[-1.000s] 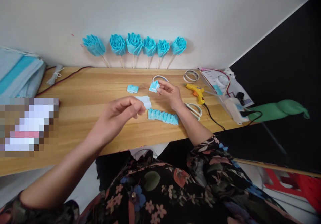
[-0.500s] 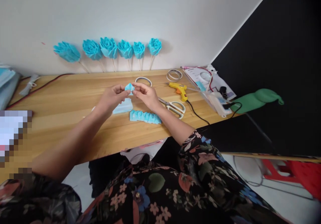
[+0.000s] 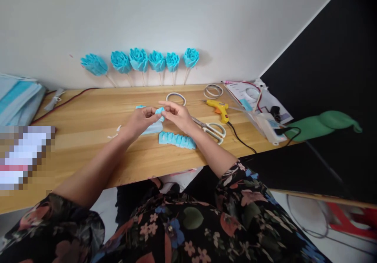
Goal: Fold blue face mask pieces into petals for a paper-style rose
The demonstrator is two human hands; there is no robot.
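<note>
Between the fingertips of both hands is a small folded piece of light-blue material [image 3: 160, 113]. My left hand [image 3: 143, 119] pinches it from the left, and my right hand [image 3: 177, 114] grips its right side with thumb and fingers, the index finger stretched out above. Flat light-blue sheets [image 3: 153, 128] lie on the table just below the hands, partly covered by them. A row of folded blue pieces [image 3: 177, 140] rests nearer the table's front edge. Right of my right hand lie scissors [image 3: 216, 131] with white handles.
Several blue flowers on sticks [image 3: 138, 60] lean against the wall. A yellow glue gun [image 3: 219, 109], tape rolls [image 3: 213, 91] and a power strip [image 3: 271, 129] are on the right, beside a green balloon-like object [image 3: 321, 125]. Blue sheets in a stack [image 3: 19, 100] sit at left.
The view has shifted left, so the scene sits further right. The folded blue piece has been turned between my fingers, and its pointed shape is now more covered by them.
</note>
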